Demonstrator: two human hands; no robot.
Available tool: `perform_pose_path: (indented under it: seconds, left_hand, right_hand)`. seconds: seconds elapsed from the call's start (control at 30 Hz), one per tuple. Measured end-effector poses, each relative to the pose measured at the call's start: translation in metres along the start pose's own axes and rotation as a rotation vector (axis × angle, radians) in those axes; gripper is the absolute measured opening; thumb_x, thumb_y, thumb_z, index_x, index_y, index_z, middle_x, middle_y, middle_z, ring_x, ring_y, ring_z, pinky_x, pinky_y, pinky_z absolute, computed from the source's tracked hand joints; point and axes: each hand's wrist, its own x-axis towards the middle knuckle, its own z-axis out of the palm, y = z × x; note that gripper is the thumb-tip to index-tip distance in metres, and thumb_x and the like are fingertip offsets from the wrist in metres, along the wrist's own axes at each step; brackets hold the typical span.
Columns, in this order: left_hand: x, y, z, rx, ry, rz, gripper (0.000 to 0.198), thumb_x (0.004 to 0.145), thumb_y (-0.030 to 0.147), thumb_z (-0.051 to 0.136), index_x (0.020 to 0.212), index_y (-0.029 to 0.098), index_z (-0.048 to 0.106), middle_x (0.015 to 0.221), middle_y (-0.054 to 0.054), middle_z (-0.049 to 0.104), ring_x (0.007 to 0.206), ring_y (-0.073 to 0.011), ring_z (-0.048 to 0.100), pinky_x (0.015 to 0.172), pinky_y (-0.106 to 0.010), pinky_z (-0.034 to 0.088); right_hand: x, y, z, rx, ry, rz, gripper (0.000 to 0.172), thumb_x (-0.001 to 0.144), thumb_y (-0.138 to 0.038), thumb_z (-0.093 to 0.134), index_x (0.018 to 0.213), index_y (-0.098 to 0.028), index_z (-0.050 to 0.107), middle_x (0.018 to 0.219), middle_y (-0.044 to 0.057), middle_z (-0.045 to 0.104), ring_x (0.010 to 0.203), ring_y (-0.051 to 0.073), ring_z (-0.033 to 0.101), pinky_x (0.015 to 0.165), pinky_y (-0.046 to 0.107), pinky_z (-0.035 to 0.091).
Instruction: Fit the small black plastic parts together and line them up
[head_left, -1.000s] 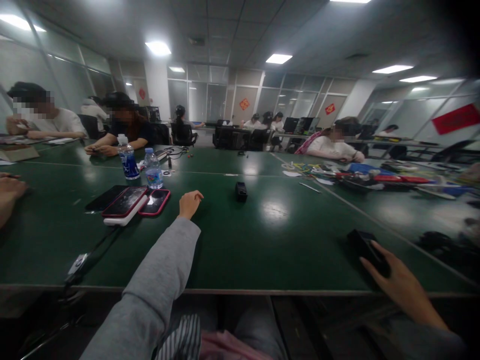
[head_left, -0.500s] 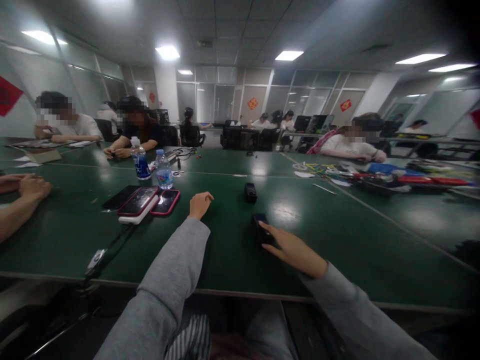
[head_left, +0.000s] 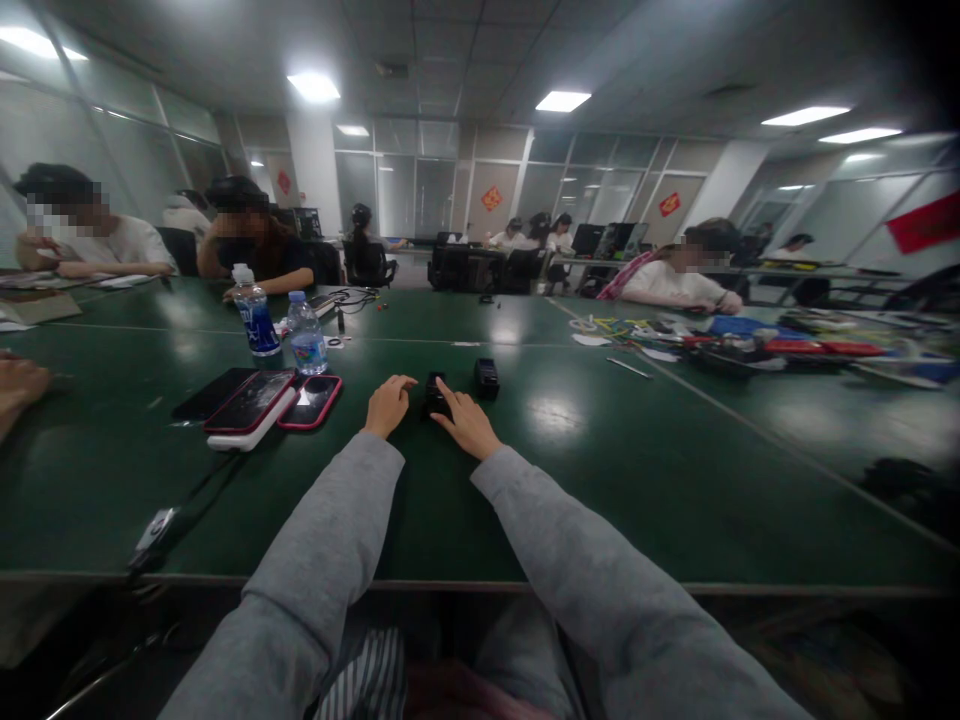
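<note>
My right hand holds a small black box-shaped device near the middle of the green table, its fingers over the far side and top and its thumb on the near side. Just left of that device, my left hand holds nothing; its fingers are apart and point towards it. Whether the left fingertips touch the device I cannot tell. A second black box-shaped device stands a little to the right, apart from both hands.
Left on the table lie phones and a white power bank with a cable, beside two bottles. A pen and a heap of cables and tools lie right. Another person's hand rests far left.
My right hand has carried the black device leftward and away from me, to beside my left hand. My left fingers have opened a little. The camera view has shifted slightly.
</note>
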Motion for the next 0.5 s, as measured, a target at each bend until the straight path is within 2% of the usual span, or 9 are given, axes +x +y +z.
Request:
perform_pose_path:
  seconds: [0.1,0.2,0.33,0.4,0.5]
  left_hand:
    - [0.000,0.004,0.001,-0.017,0.031,0.007,0.038,0.091,0.010,0.040,0.119,0.026,0.061,0.120,-0.003,0.064,0.107,-0.0167,0.061,0.097,-0.030,0.046]
    - [-0.001,0.011,0.001,-0.029,0.055,0.008,0.032,0.097,0.023,0.039,0.124,0.025,0.058,0.122,-0.005,0.061,0.098,-0.0156,0.063,0.093,-0.030,0.047]
    - [-0.003,0.020,0.003,-0.040,0.002,0.057,0.037,0.097,0.045,0.043,0.124,0.025,0.057,0.122,-0.005,0.058,0.087,-0.0131,0.063,0.086,-0.029,0.050]
    - [-0.005,0.020,0.005,-0.042,-0.033,0.094,0.043,0.093,0.052,0.048,0.126,0.026,0.056,0.126,-0.005,0.055,0.089,-0.0138,0.063,0.084,-0.029,0.051]
    - [-0.006,0.018,0.010,-0.024,-0.062,0.177,0.047,0.088,0.054,0.055,0.129,0.029,0.055,0.132,-0.004,0.050,0.105,-0.0181,0.060,0.090,-0.031,0.050]
  right_hand:
    - [-0.001,0.011,-0.001,0.027,0.023,0.020,0.073,0.096,-0.051,0.043,0.155,-0.021,0.012,0.127,0.015,0.054,0.115,0.029,0.050,0.094,0.044,0.044]
    - [0.001,0.019,0.000,0.069,0.038,0.077,0.067,0.097,-0.043,0.043,0.153,-0.016,0.017,0.133,0.017,0.051,0.119,0.029,0.050,0.096,0.045,0.043]
    - [0.004,0.023,0.005,0.157,0.029,0.119,0.059,0.097,-0.032,0.043,0.150,-0.015,0.024,0.133,0.017,0.053,0.123,0.027,0.050,0.100,0.046,0.042]
    - [0.005,0.025,0.008,0.194,0.020,0.082,0.056,0.097,-0.025,0.039,0.149,-0.012,0.024,0.134,0.017,0.053,0.125,0.025,0.050,0.103,0.044,0.041]
    - [0.006,0.028,0.012,0.237,0.006,0.031,0.056,0.096,-0.017,0.036,0.149,-0.009,0.023,0.136,0.018,0.052,0.126,0.023,0.050,0.105,0.042,0.040]
